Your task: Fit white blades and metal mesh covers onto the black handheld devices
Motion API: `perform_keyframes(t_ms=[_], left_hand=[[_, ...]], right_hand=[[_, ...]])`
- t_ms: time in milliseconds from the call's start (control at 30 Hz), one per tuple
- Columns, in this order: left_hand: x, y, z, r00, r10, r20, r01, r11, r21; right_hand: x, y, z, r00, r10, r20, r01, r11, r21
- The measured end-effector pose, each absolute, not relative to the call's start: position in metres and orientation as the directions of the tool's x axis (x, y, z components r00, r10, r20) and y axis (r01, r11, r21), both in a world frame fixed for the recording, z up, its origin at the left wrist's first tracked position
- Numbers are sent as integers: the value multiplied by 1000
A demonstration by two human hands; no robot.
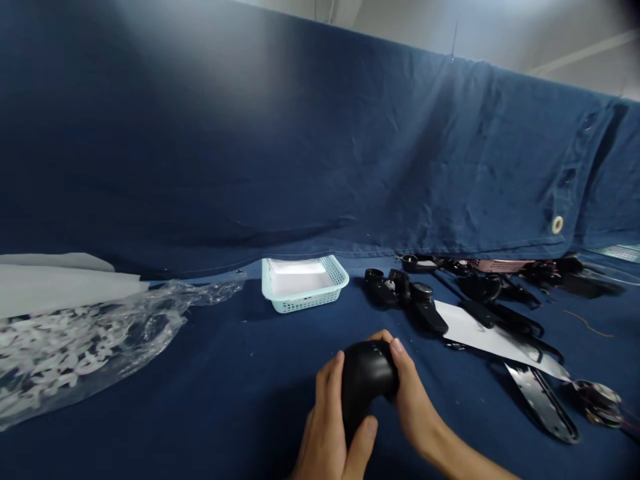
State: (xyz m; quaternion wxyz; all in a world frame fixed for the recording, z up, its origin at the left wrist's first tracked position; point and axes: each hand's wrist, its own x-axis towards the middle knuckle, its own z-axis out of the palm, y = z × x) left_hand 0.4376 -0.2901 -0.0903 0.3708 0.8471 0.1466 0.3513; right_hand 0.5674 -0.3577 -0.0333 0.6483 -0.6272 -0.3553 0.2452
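A glossy black, curved plastic piece with a rounded head point(367, 370) is held above the blue cloth, low in the middle of the head view. My left hand point(327, 427) wraps round its lower, narrower part, thumb in front and fingers along the left side. On the other side, my right hand point(407, 393) grips the rounded head, fingertips over the top and right edge. The underside of the piece and part of the right-hand fingers are hidden.
A light-blue basket point(305, 301) with white paper inside stands ahead. Left lies a clear plastic bag point(90, 347) of small white parts. On the right are black plastic parts point(425, 310), white paper point(480, 333), a long black shell point(543, 400) and a wired component point(597, 403). A blue curtain point(300, 147) hangs behind.
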Motion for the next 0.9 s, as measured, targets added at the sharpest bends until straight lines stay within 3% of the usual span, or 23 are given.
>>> perform_keyframes(t_ms=[200,533,900], left_hand=[[435,-297,-103,613,655,442,-51,-525,850],[431,-298,-124,590,639,494,-95,-552,828],[432,-292,-90,676,680,284,-160,-242,957]], right_hand=[[557,-344,-36,606,712,356,352,161,-922],[552,-348,-26,441,736,513,462,304,-833],[573,-346,-37,304,685,662,798,197,-570]])
